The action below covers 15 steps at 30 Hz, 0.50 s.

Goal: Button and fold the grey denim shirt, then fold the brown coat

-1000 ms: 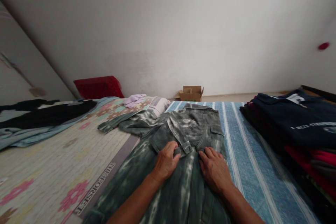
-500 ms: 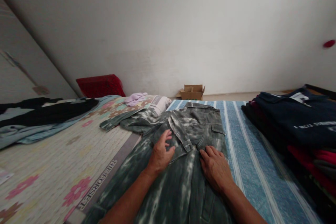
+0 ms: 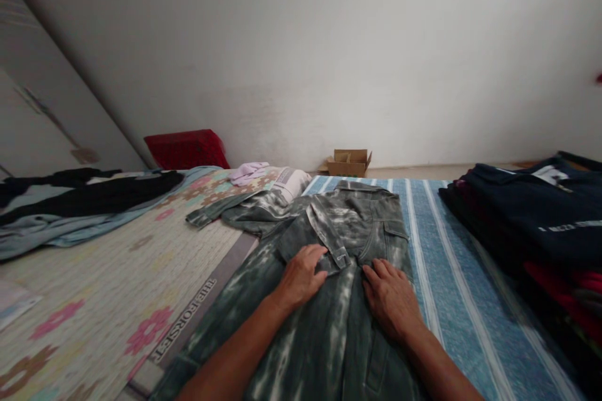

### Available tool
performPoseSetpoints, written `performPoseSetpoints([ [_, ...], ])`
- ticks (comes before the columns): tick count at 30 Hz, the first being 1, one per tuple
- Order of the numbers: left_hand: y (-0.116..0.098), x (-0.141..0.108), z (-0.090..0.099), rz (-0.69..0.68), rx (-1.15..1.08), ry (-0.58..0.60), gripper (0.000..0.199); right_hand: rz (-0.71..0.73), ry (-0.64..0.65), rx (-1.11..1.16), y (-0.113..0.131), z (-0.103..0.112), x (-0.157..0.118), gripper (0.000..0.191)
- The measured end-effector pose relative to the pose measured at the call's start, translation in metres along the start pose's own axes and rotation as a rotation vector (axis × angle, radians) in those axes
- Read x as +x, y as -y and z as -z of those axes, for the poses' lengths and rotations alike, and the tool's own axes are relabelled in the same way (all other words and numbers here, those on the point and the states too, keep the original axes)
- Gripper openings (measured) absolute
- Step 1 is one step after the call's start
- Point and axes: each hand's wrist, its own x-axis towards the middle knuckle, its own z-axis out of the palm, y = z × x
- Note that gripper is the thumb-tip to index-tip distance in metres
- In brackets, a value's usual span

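Observation:
A grey-green, tie-dye-patterned denim jacket (image 3: pixel 324 338) lies spread before me, one sleeve (image 3: pixel 249 210) stretched out to the far left. Across its upper middle is a folded-over part with a buttoned band (image 3: pixel 332 235). My left hand (image 3: pixel 303 276) rests by the lower edge of that part, fingers bent and thumb apart; whether it pinches any cloth does not show. Flat on the jacket's right side lies my right hand (image 3: pixel 392 297), its fingers stretched forward. A flapped pocket (image 3: pixel 396 230) shows beyond it.
Folded clothes are stacked on the right, a navy garment (image 3: pixel 531 207) on top. Dark and blue clothes (image 3: pixel 94 203) lie at left on the floral bedcover (image 3: pixel 108 282). A lilac cloth (image 3: pixel 248 173), red box-like object (image 3: pixel 185 149) and cardboard box (image 3: pixel 348 166) are near the wall.
My left hand has come down and rightward onto the jacket, near the buttoned band. My right hand stays on the jacket. The view has shifted slightly.

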Motion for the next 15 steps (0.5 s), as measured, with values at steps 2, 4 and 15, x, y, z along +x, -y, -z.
performPoseSetpoints([
  [2,-0.0046,0.0005,-0.0037,0.028,0.06,0.059,0.053,0.004,-0.016,-0.006,-0.0003,-0.0007,-0.0004,0.037],
  [4,-0.0061,0.0016,-0.006,0.056,0.093,0.096,0.055,0.007,-0.02,-0.011,-0.0008,-0.0011,-0.0005,0.037],
  [15,-0.0011,-0.0001,-0.0113,0.027,0.079,0.103,0.05,0.012,-0.033,-0.058,-0.0004,0.001,-0.0014,0.036],
])
